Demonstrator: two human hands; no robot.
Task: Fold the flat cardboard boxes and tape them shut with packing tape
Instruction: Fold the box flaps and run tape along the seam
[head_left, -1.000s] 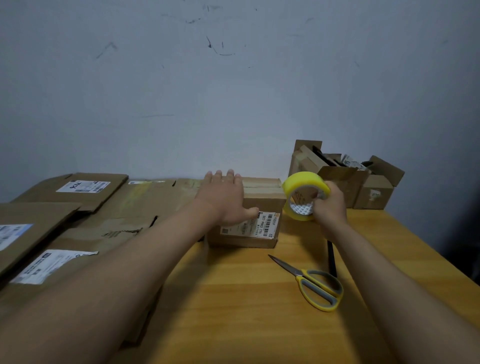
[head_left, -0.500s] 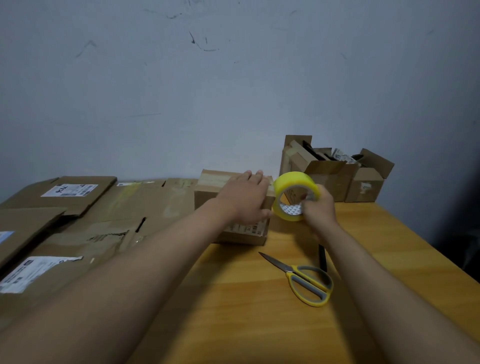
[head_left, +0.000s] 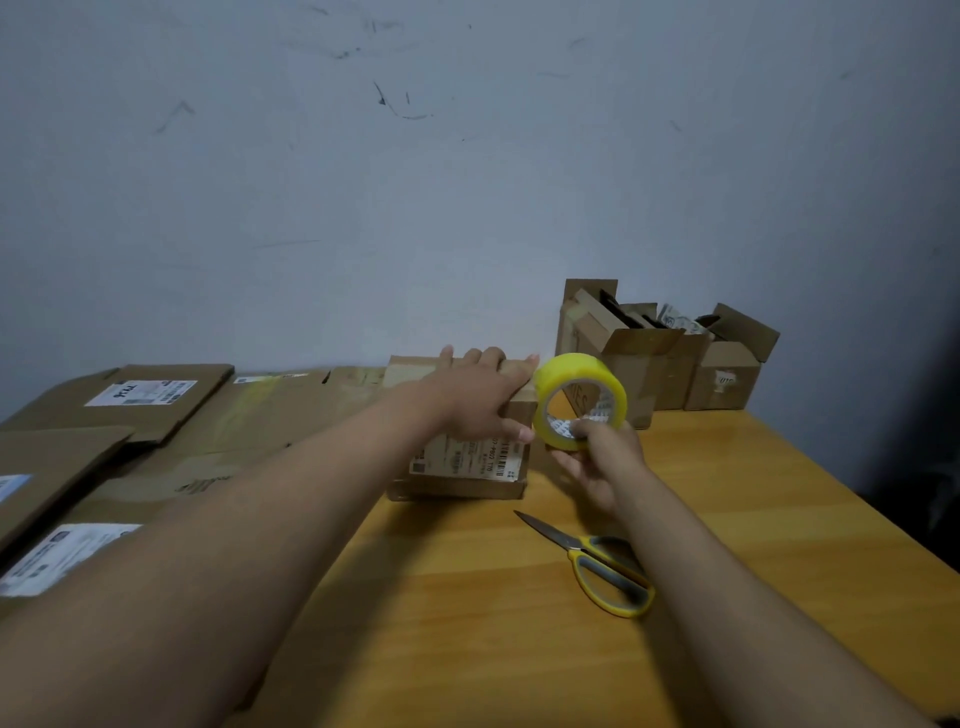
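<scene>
A small folded cardboard box (head_left: 467, 470) with a white shipping label on its front stands in the middle of the wooden table (head_left: 519, 623). My left hand (head_left: 475, 397) lies flat on the box's top, fingers stretched toward the far edge and thumb down over the front. Just right of the box, my right hand (head_left: 602, 457) grips a yellow roll of packing tape (head_left: 579, 397) from below, with fingers through its core. The roll is held upright at the box's right end.
Yellow-handled scissors (head_left: 597, 566) lie on the table in front of the box, under my right forearm. Several flat cardboard boxes (head_left: 156, 405) with labels cover the left side. Open folded boxes (head_left: 665, 358) stand at the back right against the wall.
My left hand slid from the box's left part to its right end. The tape roll moved in close to the box's right end, and the right hand's grip shifted underneath it.
</scene>
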